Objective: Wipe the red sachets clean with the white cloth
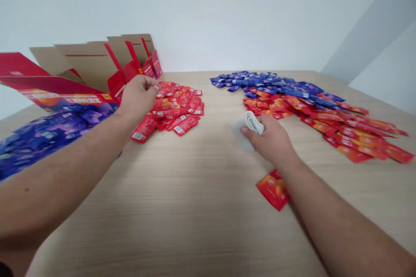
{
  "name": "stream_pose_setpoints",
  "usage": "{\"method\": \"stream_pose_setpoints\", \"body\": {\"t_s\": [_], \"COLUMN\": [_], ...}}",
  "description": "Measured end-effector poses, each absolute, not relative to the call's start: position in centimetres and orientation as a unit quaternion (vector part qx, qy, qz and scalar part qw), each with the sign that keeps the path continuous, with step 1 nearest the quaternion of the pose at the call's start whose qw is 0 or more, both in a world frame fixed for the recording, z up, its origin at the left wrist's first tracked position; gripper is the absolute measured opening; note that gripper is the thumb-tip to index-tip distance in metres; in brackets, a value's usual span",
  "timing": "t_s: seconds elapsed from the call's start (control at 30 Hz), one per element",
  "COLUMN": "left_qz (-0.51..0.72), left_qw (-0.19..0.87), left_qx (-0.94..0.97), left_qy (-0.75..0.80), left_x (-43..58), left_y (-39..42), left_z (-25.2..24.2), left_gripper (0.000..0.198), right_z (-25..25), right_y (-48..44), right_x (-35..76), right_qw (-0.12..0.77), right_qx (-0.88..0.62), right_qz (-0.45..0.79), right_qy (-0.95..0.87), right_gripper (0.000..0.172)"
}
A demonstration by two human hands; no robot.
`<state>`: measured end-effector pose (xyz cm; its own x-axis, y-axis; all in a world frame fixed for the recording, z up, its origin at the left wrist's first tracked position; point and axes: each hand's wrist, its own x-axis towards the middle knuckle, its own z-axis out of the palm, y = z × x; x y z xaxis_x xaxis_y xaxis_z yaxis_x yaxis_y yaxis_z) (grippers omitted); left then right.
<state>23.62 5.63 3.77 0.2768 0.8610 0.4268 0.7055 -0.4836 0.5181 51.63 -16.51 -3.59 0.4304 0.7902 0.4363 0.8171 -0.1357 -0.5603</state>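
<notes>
My left hand (139, 95) hovers at the left edge of a heap of red packets (178, 104), its thumb and fingers pinched together. Whatever sits between those fingertips, if anything, is too small to make out. In my right hand (273, 138) is a folded white cloth (254, 123), gripped between thumb and fingers, with a blurred pale part hanging to the left. Under my right wrist a single red and orange packet (273, 190) lies on the table, partly covered by the forearm.
Open red cardboard boxes (97, 62) stand in a row at the back left. Blue-purple packets (61, 132) are piled before them. More blue packets (260, 80) lie at the back right, beside spread red-orange packets (351, 132). The wooden table (182, 199) meets a white wall.
</notes>
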Motion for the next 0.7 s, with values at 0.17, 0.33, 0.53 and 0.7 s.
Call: {"method": "stream_pose_setpoints", "body": {"t_s": [0.17, 0.33, 0.53, 0.7], "left_qz": [0.256, 0.108, 0.080, -0.006], "left_qw": [0.294, 0.319, 0.167, 0.182], "left_qx": [0.845, 0.893, 0.951, 0.944], "left_qy": [0.367, 0.298, 0.248, 0.274], "left_x": [28.3, 33.5, 39.8, 42.0], "left_y": [-4.5, -13.3, -19.8, -20.6], "left_z": [-1.1, -4.2, -4.9, -4.7], "left_gripper": [0.019, 0.018, 0.053, 0.068], "right_z": [-3.5, -4.0, -4.1, -3.9], "right_y": [-16.2, -15.9, -15.8, -16.0], "right_x": [55.3, 57.2, 57.4, 57.2], "right_qw": [0.464, 0.486, 0.487, 0.487], "right_qx": [-0.764, -0.770, -0.764, -0.762], "right_qz": [-0.072, -0.089, -0.101, -0.091], "right_qy": [-0.443, -0.404, -0.411, -0.417], "right_gripper": [0.030, 0.030, 0.029, 0.028]}}
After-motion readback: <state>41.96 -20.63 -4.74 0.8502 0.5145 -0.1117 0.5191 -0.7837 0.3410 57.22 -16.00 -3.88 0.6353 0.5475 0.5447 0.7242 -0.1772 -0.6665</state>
